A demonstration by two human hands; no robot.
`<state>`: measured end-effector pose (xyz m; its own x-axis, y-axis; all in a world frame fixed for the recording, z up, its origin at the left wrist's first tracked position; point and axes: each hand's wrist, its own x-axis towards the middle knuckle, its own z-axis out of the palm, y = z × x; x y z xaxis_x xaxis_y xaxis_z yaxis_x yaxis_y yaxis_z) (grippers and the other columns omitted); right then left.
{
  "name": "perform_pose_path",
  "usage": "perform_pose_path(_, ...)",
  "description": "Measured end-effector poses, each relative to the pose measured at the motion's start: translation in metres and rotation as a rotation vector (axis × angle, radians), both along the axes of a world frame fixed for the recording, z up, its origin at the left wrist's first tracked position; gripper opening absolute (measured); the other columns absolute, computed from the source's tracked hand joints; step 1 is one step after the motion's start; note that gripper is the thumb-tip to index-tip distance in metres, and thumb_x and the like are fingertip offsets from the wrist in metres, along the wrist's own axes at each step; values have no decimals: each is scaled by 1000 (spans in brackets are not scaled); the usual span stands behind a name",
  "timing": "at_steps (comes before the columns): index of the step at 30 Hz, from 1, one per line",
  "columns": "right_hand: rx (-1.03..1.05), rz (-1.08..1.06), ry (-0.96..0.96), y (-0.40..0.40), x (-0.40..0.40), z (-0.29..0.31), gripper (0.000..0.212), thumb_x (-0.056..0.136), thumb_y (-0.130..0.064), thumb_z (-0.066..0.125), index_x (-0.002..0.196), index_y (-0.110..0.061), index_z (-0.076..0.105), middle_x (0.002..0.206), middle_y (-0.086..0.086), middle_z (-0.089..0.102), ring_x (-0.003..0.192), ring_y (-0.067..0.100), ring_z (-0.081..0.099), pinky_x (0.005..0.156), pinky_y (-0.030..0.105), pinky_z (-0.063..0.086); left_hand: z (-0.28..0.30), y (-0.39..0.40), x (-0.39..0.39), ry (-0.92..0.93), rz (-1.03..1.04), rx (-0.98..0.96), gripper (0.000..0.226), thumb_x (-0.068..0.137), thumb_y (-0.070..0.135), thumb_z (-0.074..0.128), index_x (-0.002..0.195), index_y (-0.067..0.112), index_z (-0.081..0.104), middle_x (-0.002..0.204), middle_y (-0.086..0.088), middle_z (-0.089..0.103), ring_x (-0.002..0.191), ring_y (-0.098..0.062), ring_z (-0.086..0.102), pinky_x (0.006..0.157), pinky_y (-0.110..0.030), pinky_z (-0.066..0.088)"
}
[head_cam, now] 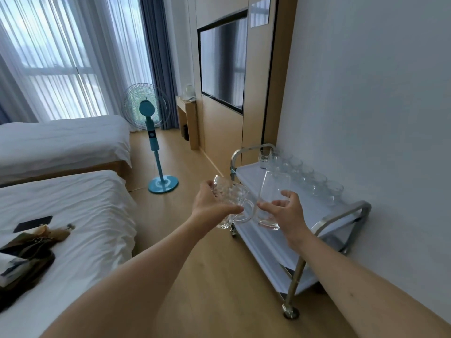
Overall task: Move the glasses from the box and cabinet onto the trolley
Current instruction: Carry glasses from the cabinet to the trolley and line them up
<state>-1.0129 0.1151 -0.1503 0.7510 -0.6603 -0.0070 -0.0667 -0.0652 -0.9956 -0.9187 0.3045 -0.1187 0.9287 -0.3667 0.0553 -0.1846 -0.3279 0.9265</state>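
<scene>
My left hand (210,203) grips a clear patterned glass mug (231,198) with a handle, tilted, just left of the trolley's near corner. My right hand (283,213) holds a plain clear tumbler (273,189), tilted, above the trolley's top shelf. The trolley (346,213) has a chrome frame and white shelves and stands against the right wall. A row of several clear glasses (317,181) lines the wall side of its top shelf. No box or cabinet is in view.
Two white beds stand on the left; the near bed (85,215) carries a dark phone and folded cloth. A teal standing fan (156,142) is on the wooden floor ahead. A wall TV (222,62) and a small desk (188,118) lie beyond the trolley.
</scene>
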Motion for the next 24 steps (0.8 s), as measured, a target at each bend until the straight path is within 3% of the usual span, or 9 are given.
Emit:
perform_pose_path(13,-5,-24,25,-59,109,-25,83,67,-32,94,131,-24,41,114,8,58,102,24,64,88,42,56,-18,-55,109,-28,4,107,108,50,36,98,138,21,37,121,-1,59,111,-23,60,99,-46,53)
perform_pose_path(24,56,3,62,-144,201,-51,83,67,-31,94,131,-23,40,114,6,57,104,24,64,95,48,56,-25,-137,198,-70,-1,176,118,44,50,97,142,27,35,119,5,58,109,-18,60,98,-42,53)
